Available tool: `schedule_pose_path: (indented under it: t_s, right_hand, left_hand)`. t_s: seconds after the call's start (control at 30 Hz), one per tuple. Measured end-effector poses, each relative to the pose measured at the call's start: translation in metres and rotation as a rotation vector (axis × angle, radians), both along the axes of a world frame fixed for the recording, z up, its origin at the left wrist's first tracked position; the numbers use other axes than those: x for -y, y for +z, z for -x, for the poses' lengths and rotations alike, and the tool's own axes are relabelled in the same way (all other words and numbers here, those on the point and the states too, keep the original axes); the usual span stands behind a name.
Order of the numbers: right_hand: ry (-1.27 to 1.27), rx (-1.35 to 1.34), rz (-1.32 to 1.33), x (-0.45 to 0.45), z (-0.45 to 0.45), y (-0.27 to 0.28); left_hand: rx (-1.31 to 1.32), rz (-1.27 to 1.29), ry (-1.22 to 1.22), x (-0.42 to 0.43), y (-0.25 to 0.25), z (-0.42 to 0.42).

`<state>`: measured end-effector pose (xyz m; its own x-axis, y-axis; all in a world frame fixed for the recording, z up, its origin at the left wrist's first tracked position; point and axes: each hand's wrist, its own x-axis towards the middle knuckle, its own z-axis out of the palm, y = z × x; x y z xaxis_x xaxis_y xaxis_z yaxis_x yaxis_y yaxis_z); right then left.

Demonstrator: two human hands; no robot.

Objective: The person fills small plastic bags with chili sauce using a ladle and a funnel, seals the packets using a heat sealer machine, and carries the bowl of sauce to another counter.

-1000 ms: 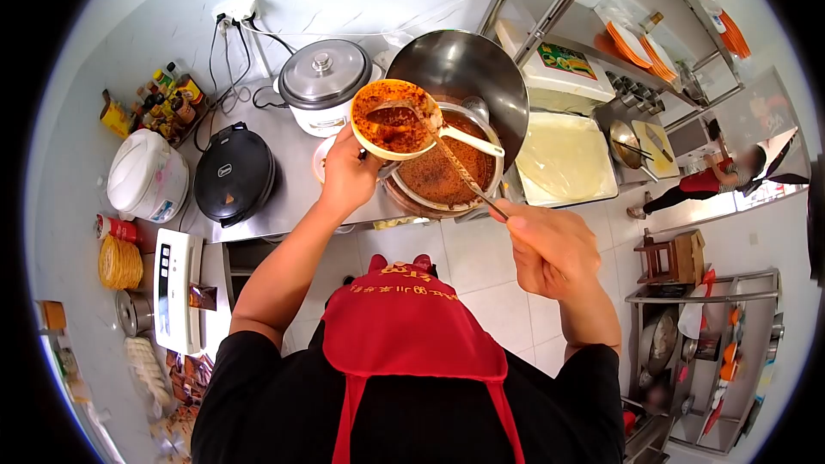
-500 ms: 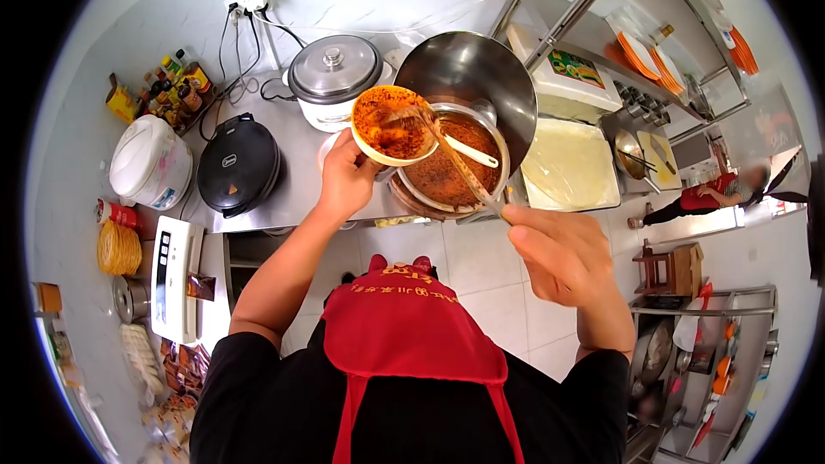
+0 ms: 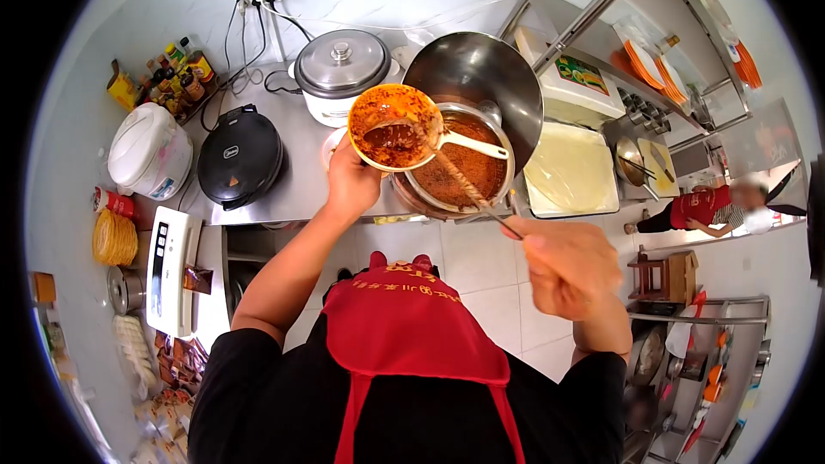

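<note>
My left hand [image 3: 354, 179] is closed around the side of a yellow plastic scoop with a pale handle [image 3: 481, 146]. Oily red-orange sauce with dark bits coats its inside, and the scoop tilts over a metal pot [image 3: 510, 174]. Reddish-brown, grainy sauce [image 3: 460, 172] lies in the pot. My right hand [image 3: 569, 265] grips the end of a long brown-handled stirring utensil [image 3: 461, 180]. Its far end reaches into the scoop, where sauce hides its tip, so I cannot tell its exact kind.
A large steel bowl [image 3: 490, 69] leans behind the pot. Left of it stand a lidded cooker [image 3: 341, 64], a black electric griddle [image 3: 239, 159] and a white rice cooker [image 3: 148, 150]. A white tray [image 3: 571, 210] sits right, below metal shelving [image 3: 601, 4]. Another person [image 3: 700, 206] stands far right.
The scoop now tips further, showing dark sauce pooled inside. My right hand has lowered slightly and moved right with the utensil. The view has shifted a little.
</note>
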<state>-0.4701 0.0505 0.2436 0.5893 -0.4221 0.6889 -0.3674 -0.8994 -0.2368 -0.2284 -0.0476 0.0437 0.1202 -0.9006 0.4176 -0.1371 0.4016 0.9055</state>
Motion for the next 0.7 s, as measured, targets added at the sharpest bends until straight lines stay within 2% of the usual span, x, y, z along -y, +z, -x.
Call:
schedule_pose_path:
  t_s: [0.17, 0.23, 0.37, 0.47, 0.7]
  right_hand:
    - [-0.029, -0.074, 0.099, 0.01, -0.002, 0.004]
    - [0.022, -0.064, 0.092, 0.006, -0.004, 0.003]
    - [0.051, 0.022, 0.029, 0.006, 0.0, 0.006]
    - [0.005, 0.022, -0.013, 0.004, -0.001, 0.009]
    - [-0.013, 0.037, -0.118, 0.001, 0.001, 0.015]
  left_hand:
    - [0.003, 0.033, 0.003, -0.004, 0.003, 0.0]
    - [0.174, 0.2, 0.065, 0.001, -0.005, -0.004]
    - [0.175, 0.142, 0.063, -0.003, -0.008, -0.006]
    - [0.037, -0.003, -0.022, -0.005, -0.001, -0.005]
    - [0.15, 0.054, -0.023, -0.007, 0.009, -0.009]
